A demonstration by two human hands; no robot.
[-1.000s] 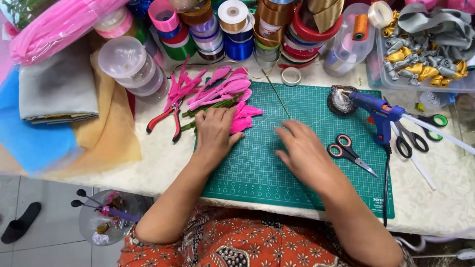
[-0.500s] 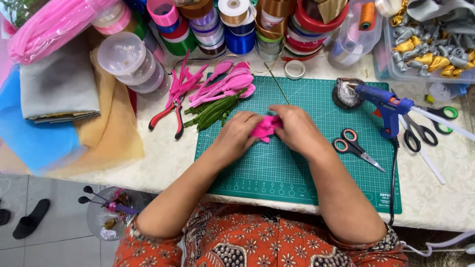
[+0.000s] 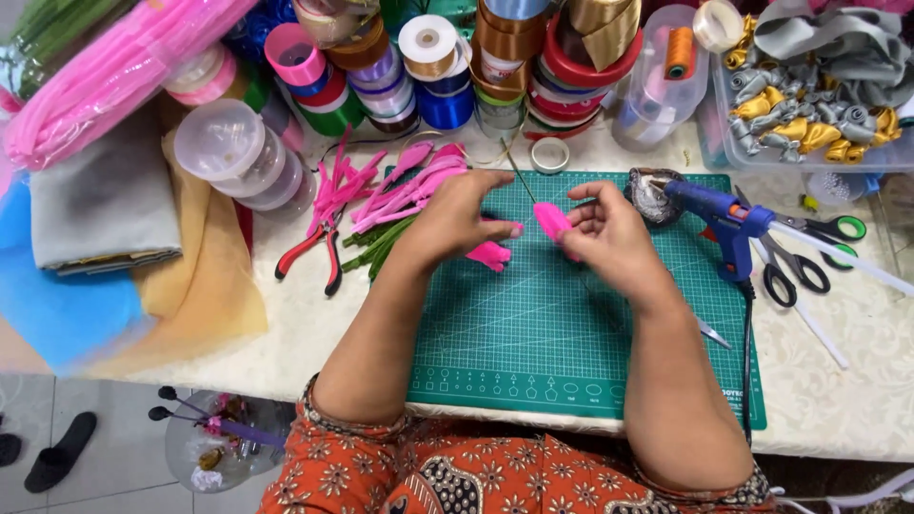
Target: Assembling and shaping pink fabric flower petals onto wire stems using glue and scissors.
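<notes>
Your hands meet over the upper middle of the green gridded cutting mat [image 3: 571, 324], which covers the working part of the white patterned surface [image 3: 838, 381], presumably to shield it from blades and glue.

Right hand [image 3: 609, 233]: fingers curled, pinching a small bright pink ribbon petal [image 3: 550, 219] between thumb and fingertips, lifted just clear of the mat. Holding it raised likely leaves both faces free to shape.

Left hand [image 3: 457, 219]: fingers bent, tips touching or nearly touching the same petal from the other side. You appear to steady it; whether this hand truly grips it, the view does not show. A second loose pink petal piece [image 3: 490, 255] lies on the mat just below this hand.

A thin metal wire stem [image 3: 514, 169] runs from the petal up toward the spools; its lower end is hidden by your fingers.

Supplies sit within reach, off the working zone:
- finished pink petals and green wrapped stems in a pile [image 3: 400, 205], at the mat's upper left corner
- red-handled pliers [image 3: 309, 252], just left of that pile
- blue hot glue gun [image 3: 724, 214], at the mat's right edge, nozzle over a small foil dish [image 3: 652, 195], probably to catch drips
- black-handled scissors [image 3: 790, 271], right of the gun
- stacked ribbon spools [image 3: 428, 57], along the far edge
</notes>
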